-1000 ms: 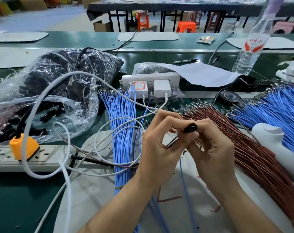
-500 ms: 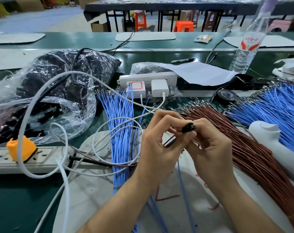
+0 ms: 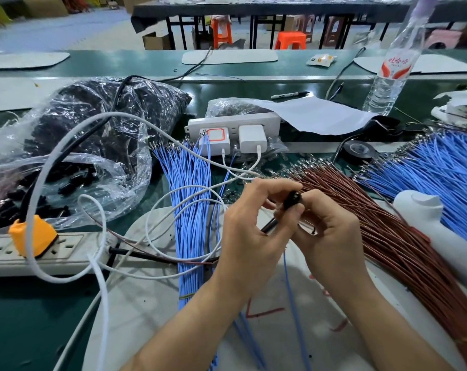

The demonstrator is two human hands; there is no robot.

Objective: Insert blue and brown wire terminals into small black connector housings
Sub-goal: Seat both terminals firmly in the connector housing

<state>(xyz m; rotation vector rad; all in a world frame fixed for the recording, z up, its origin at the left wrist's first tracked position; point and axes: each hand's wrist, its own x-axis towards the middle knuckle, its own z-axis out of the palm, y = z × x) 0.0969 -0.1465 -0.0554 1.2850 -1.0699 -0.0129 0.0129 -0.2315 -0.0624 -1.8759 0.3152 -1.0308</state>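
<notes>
Pinching a small black connector housing [image 3: 292, 200] between their fingertips, the left hand [image 3: 249, 236] and right hand [image 3: 331, 245] meet above the mat, a blue wire [image 3: 294, 303] trailing below, beside the brown wire bundle [image 3: 387, 231].

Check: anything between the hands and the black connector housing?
Nothing visible. Left hand and right hand both pinch the black connector housing directly; a blue wire hangs below them.

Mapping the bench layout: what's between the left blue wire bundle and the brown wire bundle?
In the head view, both hands, left hand and right hand, pinching a black connector housing on the grey mat.
</notes>
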